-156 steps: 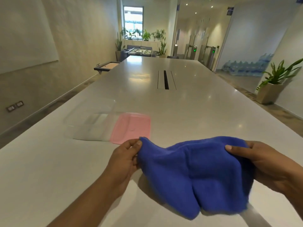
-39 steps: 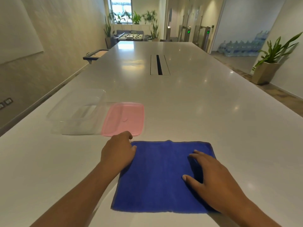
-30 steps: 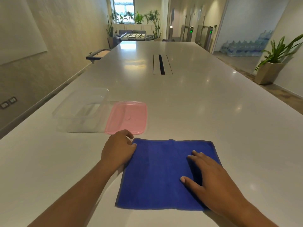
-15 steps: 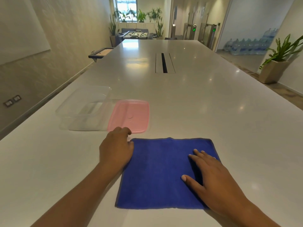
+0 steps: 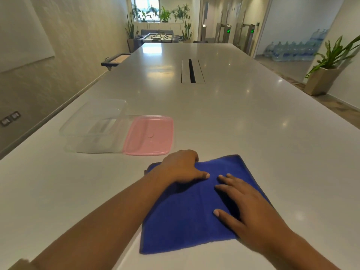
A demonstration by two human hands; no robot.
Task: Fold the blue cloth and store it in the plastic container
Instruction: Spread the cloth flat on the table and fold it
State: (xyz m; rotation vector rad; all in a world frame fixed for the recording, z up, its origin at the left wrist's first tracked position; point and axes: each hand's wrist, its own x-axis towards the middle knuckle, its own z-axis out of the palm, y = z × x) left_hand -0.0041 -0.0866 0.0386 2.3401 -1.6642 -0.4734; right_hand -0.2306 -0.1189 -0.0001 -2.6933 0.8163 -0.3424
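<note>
The blue cloth (image 5: 187, 215) lies flat on the white table (image 5: 243, 123), close to me. My left hand (image 5: 181, 168) sits on its far left corner with the fingers curled over the far edge, gripping it. My right hand (image 5: 245, 203) presses flat on the right half, fingers spread. The clear plastic container (image 5: 78, 121) stands open to the far left of the cloth. Its pink lid (image 5: 150, 135) lies flat beside it, just beyond my left hand.
A cable slot (image 5: 191, 71) runs down the table's middle, farther away. The table's left edge passes close behind the container. A potted plant (image 5: 323, 75) stands on the floor to the right.
My left hand has slid right from the cloth's left corner onto the cloth, close to my right fingertips. The cloth's far edge now slants slightly. My right hand stays pressed down.
</note>
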